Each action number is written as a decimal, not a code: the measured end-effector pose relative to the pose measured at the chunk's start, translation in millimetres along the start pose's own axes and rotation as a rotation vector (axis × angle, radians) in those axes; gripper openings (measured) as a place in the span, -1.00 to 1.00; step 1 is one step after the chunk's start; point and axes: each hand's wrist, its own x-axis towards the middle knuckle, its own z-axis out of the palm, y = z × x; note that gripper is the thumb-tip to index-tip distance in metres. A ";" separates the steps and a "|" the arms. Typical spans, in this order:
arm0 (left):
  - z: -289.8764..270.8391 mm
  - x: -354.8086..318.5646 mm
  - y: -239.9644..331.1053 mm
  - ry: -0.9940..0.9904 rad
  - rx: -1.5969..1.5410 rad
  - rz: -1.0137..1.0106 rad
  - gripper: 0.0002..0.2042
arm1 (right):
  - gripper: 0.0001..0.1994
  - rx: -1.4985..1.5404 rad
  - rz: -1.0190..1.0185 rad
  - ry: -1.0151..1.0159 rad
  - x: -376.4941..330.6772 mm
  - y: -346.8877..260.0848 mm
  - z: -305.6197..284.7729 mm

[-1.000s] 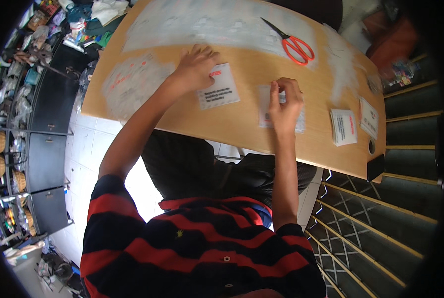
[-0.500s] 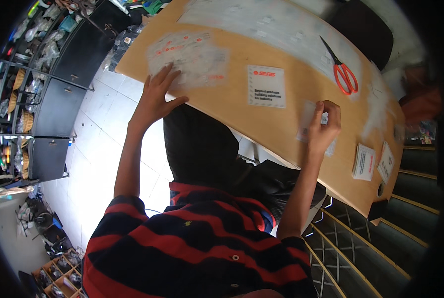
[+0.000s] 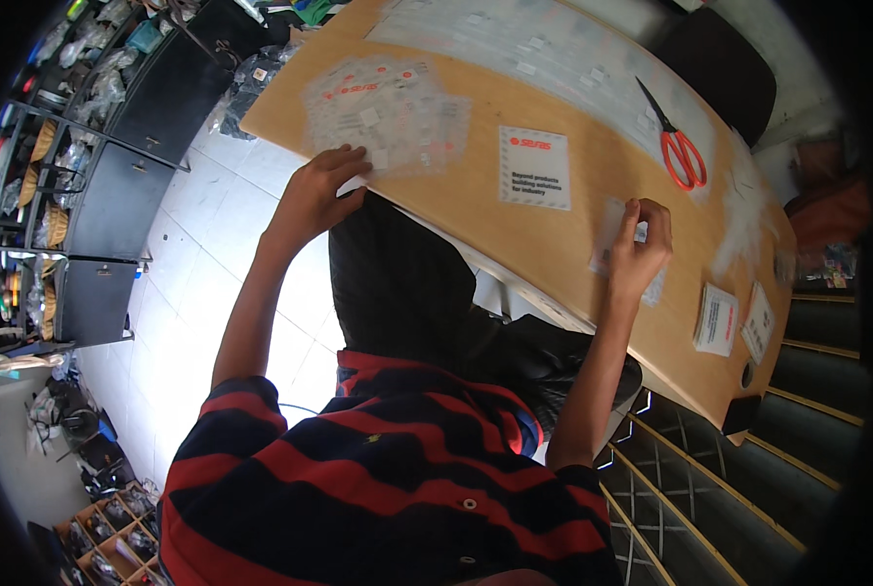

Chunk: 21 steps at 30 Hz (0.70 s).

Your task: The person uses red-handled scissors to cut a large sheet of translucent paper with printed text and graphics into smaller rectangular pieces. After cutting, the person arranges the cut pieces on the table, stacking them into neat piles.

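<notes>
My left hand (image 3: 327,190) rests at the table's near edge, its fingertips on the lower border of a pile of clear plastic sleeves (image 3: 383,112) with red print. The fingers are stretched and the thumb stands apart. My right hand (image 3: 642,249) is closed in a pinch, with a small whitish bit at its fingertips that I cannot identify. Beneath it lies a clear plastic piece (image 3: 603,232), partly covered by the hand. Between my hands a white printed card (image 3: 534,168) with a patterned border lies flat on the wooden table (image 3: 495,234).
Scissors with orange handles (image 3: 684,159) lie farther right, on a long translucent plastic sheet (image 3: 524,61). Near the right end sit a stack of white cards (image 3: 717,320) and another card stack (image 3: 758,322). Dark cabinets (image 3: 114,205) stand left; a dark chair (image 3: 720,68) is beyond the table.
My left hand has drawn back toward the near edge, uncovering more of the sleeves, and its fingers are closer together. My right hand keeps its pinch. The whole view has shifted slightly.
</notes>
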 end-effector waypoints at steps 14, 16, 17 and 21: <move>-25.5 17.6 8.8 0.629 -0.853 -0.372 -0.74 | -0.89 0.112 0.092 -0.074 -2.8 -4.5 -8.9; -24.4 24.4 46.2 0.609 -1.081 -0.384 -0.70 | -0.92 0.335 0.229 -0.121 -10.2 -25.3 -10.6; -16.8 25.9 66.9 0.576 -1.184 -0.391 -0.70 | -0.90 0.465 0.313 -0.239 -14.2 -38.1 -12.7; 40.2 21.7 121.3 0.228 -1.541 -0.356 -0.76 | -0.81 0.929 0.621 -0.486 -28.0 -71.1 -22.8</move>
